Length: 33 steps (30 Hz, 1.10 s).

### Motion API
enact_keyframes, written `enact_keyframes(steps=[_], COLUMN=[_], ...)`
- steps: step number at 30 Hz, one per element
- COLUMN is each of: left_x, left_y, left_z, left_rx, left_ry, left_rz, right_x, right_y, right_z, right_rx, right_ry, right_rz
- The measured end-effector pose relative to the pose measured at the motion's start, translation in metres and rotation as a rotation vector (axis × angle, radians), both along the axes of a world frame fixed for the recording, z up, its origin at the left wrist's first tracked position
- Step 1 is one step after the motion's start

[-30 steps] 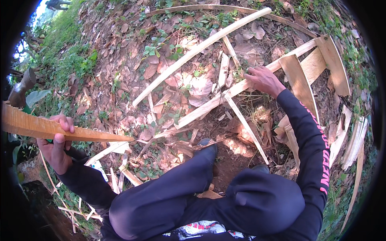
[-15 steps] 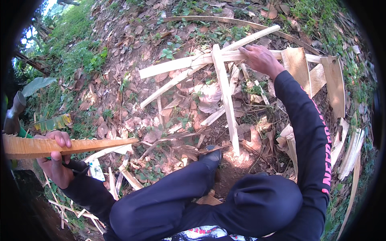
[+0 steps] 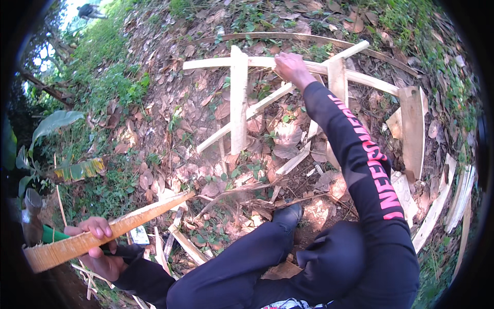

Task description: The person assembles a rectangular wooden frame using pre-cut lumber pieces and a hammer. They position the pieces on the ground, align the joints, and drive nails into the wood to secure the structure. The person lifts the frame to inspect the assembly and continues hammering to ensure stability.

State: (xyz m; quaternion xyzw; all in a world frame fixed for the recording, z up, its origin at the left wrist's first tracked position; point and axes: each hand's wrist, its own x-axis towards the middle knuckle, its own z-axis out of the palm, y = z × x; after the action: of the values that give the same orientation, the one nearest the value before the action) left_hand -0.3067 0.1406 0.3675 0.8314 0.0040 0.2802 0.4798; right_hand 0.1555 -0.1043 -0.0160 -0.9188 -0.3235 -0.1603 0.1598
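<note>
A hand could pass over the leaves [image 3: 212, 189] between wedge [image 3: 123, 226] and short board [image 3: 238, 103], but that board and the slanted stick [image 3: 270, 100] separate left hand [image 3: 105, 263] from right hand [image 3: 292, 68].

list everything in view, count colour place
tapered wood piece: one, orange, left hand
long wood strip: one, cream, under right hand
crossing slat: one, cream, left of right hand
loose wood pieces: many, cream, ground
curved strip: one, brown, top
tool: one, green handle, by left hand
green plants: many, green, left and top
dry leaves: many, brown, ground
trouser legs: two, dark, lower edge
shoe: one, dark, below centre
sleeves: two, black, both sides
left hand: one, bare, lower left
right hand: one, bare, upper middle
</note>
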Motion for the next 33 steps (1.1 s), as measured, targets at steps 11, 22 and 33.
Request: enact_keyframes(steps=[11,22,33], left_x=[0.050,0.105,0.111], left_y=[0.005,-0.004,-0.048], left_z=[-0.019,-0.031,-0.050], left_rx=[-0.006,0.022,0.043], left_ry=[-0.029,0.189,0.149], left_rz=[0.195,0.105,0.061], right_x=[-0.060,-0.342,-0.452], right_y=[-0.094,-0.392,-0.415], right_z=[0.166,0.030,0.000], right_rx=[-0.039,0.162,-0.180], right_ry=[0.409,0.533,0.577], right_rz=[0.086,-1.085,-0.880])
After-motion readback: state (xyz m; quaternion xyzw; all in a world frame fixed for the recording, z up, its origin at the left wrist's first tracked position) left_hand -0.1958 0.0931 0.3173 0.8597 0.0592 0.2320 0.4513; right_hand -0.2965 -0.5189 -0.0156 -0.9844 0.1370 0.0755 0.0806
